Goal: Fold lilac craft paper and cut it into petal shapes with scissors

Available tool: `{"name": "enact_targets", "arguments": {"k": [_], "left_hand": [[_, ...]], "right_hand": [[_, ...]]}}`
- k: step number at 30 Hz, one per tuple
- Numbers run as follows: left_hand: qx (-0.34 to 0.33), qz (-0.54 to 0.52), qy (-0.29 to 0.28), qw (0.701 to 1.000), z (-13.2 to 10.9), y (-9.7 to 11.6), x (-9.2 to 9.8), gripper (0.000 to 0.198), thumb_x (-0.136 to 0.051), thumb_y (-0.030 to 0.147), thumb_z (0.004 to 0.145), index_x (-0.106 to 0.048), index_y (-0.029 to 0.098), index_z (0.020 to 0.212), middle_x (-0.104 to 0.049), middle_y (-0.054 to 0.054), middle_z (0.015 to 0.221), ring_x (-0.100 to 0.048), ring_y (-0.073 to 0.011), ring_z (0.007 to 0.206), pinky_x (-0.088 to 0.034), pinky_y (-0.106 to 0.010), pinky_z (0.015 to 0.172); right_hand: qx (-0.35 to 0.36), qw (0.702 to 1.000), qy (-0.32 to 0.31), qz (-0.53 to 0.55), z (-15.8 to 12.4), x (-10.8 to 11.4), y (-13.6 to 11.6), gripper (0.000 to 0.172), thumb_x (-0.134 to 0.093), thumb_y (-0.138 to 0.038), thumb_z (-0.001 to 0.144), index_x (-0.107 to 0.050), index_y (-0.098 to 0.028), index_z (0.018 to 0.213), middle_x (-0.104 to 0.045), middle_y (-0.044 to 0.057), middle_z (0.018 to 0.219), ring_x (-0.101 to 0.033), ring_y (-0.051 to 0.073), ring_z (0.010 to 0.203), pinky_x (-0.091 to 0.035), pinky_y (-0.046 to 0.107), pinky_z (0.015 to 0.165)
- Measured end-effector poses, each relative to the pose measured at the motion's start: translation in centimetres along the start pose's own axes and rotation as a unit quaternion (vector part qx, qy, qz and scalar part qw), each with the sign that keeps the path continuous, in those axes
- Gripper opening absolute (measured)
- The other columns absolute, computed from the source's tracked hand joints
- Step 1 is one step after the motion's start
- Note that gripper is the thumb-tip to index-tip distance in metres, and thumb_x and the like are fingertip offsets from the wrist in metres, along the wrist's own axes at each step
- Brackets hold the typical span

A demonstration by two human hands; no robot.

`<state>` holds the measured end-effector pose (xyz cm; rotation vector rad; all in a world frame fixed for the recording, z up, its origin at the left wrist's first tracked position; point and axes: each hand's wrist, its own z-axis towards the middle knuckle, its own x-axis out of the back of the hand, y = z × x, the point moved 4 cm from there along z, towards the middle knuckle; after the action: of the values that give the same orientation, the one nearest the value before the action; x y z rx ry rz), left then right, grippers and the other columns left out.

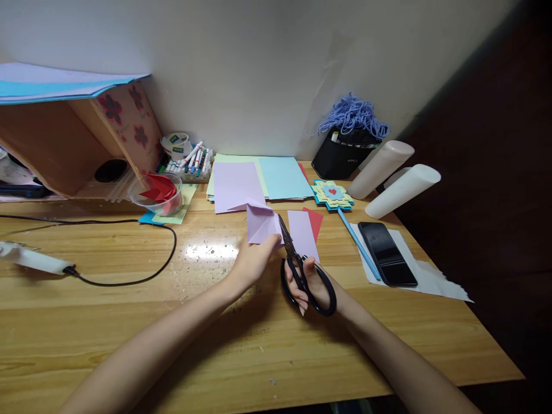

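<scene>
My left hand (257, 257) pinches a creased square of lilac paper (260, 223) above the middle of the table. Fingers of my right hand (314, 283) are through the loops of black-handled scissors (296, 257). The scissor blades point up and away, at the right edge of the lilac paper; whether they are cutting into it I cannot tell. Just beyond the scissors lie a lilac paper strip (302, 231) and, partly under it, a red paper piece (315, 221). A larger lilac sheet (237, 183) rests behind my left hand.
Pale blue paper (285, 177) lies on a stack by the wall. To the right are a paper flower (332, 194) on a blue stick, a phone (387, 253) and white rolls (403, 191). Leftward stand a bowl of red paper (156, 194), markers (190, 164) and a glue gun (37, 259) with its cord.
</scene>
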<state>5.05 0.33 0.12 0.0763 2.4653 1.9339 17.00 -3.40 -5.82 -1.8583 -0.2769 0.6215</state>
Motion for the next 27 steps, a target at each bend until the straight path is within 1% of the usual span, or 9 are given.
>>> {"name": "enact_targets", "arguments": {"k": [5,11,15,17,22,25,27], "left_hand": [[0.002,0.005,0.007,1.000,0.0,-0.2,0.0,0.030,-0.051,0.021,0.071,-0.039,0.018,0.043,-0.040,0.003,0.048,-0.038,-0.0110,0.054,-0.033,-0.024,0.057],[-0.001,0.016,0.006,1.000,0.2,-0.7,0.0,0.029,-0.051,0.024,0.072,-0.040,0.018,0.046,-0.041,0.003,0.049,-0.038,-0.0113,0.055,-0.032,-0.025,0.057],[-0.003,0.022,0.004,1.000,0.4,-1.1,0.1,0.032,-0.052,0.027,0.073,-0.037,0.018,0.046,-0.041,0.003,0.051,-0.039,-0.0120,0.057,-0.034,-0.026,0.060],[-0.016,0.020,0.000,1.000,0.6,-1.3,0.1,0.031,-0.053,0.030,0.073,-0.039,0.018,0.048,-0.043,0.002,0.053,-0.041,-0.0127,0.059,-0.035,-0.027,0.063],[-0.053,0.008,-0.017,0.998,1.2,-2.1,0.2,0.027,-0.054,0.039,0.074,-0.046,0.018,0.060,-0.048,0.001,0.060,-0.044,-0.0135,0.062,-0.037,-0.028,0.065],[-0.075,-0.001,-0.005,0.997,1.8,-2.5,0.4,0.025,-0.051,0.039,0.076,-0.046,0.018,0.065,-0.049,0.001,0.063,-0.044,-0.0132,0.062,-0.038,-0.027,0.065],[-0.097,-0.024,0.009,0.995,2.3,-2.7,0.7,0.021,-0.050,0.037,0.076,-0.047,0.018,0.069,-0.050,0.001,0.066,-0.045,-0.0132,0.064,-0.038,-0.027,0.067]], "right_hand": [[0.002,1.000,0.001,0.015,0.1,0.2,0.1,0.064,-0.038,-0.082,0.061,-0.044,-0.018,0.070,-0.040,-0.009,0.035,-0.038,0.007,0.026,-0.039,0.019,0.027],[-0.013,0.999,0.000,0.045,-0.1,0.1,0.0,0.063,-0.042,-0.080,0.061,-0.044,-0.018,0.068,-0.041,-0.009,0.031,-0.036,0.007,0.022,-0.037,0.018,0.024],[-0.016,0.999,0.005,0.052,-0.1,0.0,-0.1,0.062,-0.045,-0.079,0.060,-0.045,-0.018,0.069,-0.043,-0.008,0.031,-0.036,0.007,0.022,-0.038,0.019,0.024],[-0.020,0.998,0.007,0.056,-0.1,0.0,-0.2,0.062,-0.047,-0.079,0.059,-0.045,-0.018,0.068,-0.043,-0.008,0.030,-0.036,0.007,0.021,-0.038,0.019,0.023],[-0.026,0.998,0.012,0.056,-0.2,-0.2,-0.8,0.063,-0.047,-0.081,0.056,-0.044,-0.018,0.067,-0.042,-0.009,0.029,-0.034,0.007,0.021,-0.037,0.019,0.023],[-0.016,0.999,0.008,0.030,-0.5,-0.4,-1.0,0.065,-0.043,-0.082,0.056,-0.044,-0.018,0.069,-0.040,-0.009,0.033,-0.036,0.006,0.024,-0.038,0.018,0.026],[-0.018,1.000,-0.014,0.011,-0.7,-0.6,-0.9,0.068,-0.039,-0.084,0.055,-0.044,-0.018,0.071,-0.040,-0.009,0.037,-0.038,0.006,0.027,-0.039,0.019,0.029]]}}
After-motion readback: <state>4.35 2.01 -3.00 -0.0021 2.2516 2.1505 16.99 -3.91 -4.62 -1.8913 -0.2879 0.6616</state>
